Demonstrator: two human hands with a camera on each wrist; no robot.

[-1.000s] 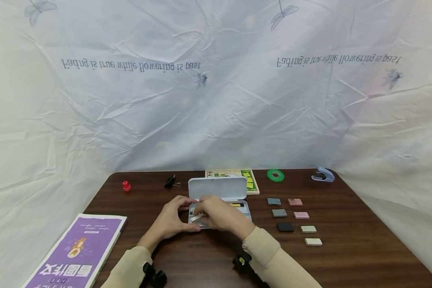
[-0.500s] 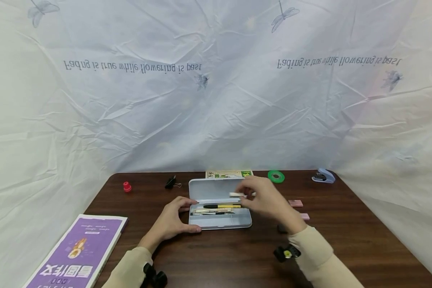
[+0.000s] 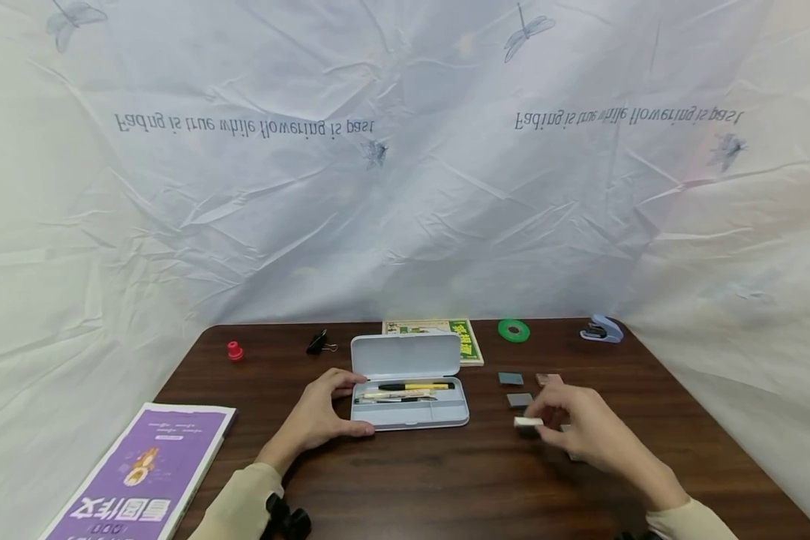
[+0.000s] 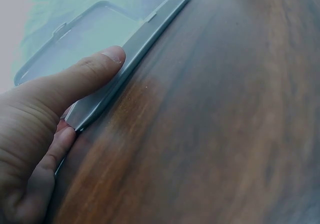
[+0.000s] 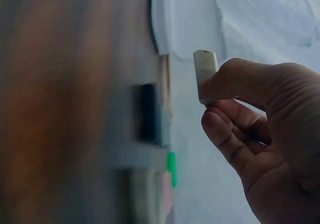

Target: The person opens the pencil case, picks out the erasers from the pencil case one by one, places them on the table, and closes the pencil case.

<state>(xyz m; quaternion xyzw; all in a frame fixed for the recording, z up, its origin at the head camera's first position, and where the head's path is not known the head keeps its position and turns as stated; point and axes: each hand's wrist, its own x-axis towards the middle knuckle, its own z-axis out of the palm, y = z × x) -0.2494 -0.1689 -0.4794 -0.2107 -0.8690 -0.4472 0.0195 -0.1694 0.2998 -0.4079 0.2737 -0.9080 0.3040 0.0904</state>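
A pale blue pencil case (image 3: 448, 413) lies with its lid up in the middle of the table. Inside it are several pens (image 3: 408, 394), one of them yellow and black. My left hand (image 3: 316, 414) grips the case's left end, with the thumb (image 4: 95, 71) along the front edge and fingers behind. Off to the right, my right hand (image 3: 583, 427) pinches a white eraser (image 5: 204, 69) between thumb and fingers, above the rows of erasers. A dark eraser (image 5: 149, 113) shows below it in the right wrist view. The right hand partly covers the nearer erasers.
Blue-grey (image 3: 511, 379), grey (image 3: 519, 400) and pink (image 3: 549, 379) erasers lie at the right. Behind them are green tape (image 3: 514, 331) and a stapler (image 3: 602, 329). A book (image 3: 469, 345), a binder clip (image 3: 318, 343) and a red object (image 3: 235, 351) sit farther back; a purple book (image 3: 196, 427) lies left.
My right hand has lifted the white eraser out of the pencil case and carried it right, over the eraser rows. The left hand has stayed on the case.
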